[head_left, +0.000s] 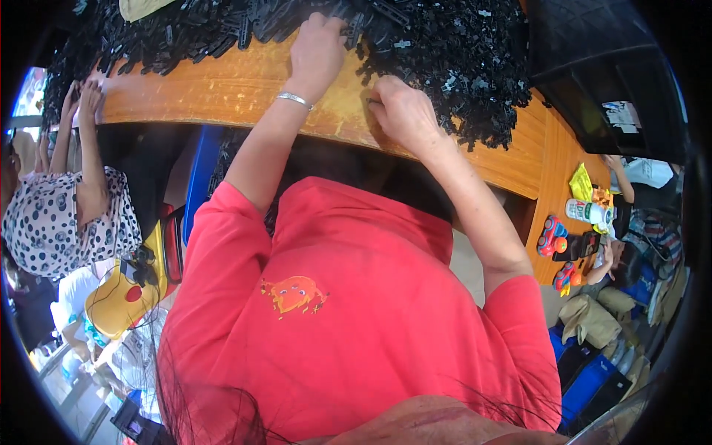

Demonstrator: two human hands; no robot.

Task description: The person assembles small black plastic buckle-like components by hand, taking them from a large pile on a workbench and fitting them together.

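Note:
My left hand (317, 55) reaches to the near edge of a heap of long black plastic pieces (222, 35). Its fingers curl down among them, and the tips are partly hidden. Closer to the table's front edge, my right hand (406, 113) is closed in a pinch, with a small dark piece showing at the fingertips. Just right of it spreads a second heap of small black plastic parts (475, 74), a few with shiny metal bits. Both hands are over the worn wooden table (200, 89).
A black crate (608, 89) stands at the right. Beyond the table's right part lie a white bottle (586, 211), a yellow packet (581, 182) and a toy car (550, 236). A co-worker in a spotted top (74, 215) sits at the left, by a yellow chair (126, 297). Another person's arm shows far right.

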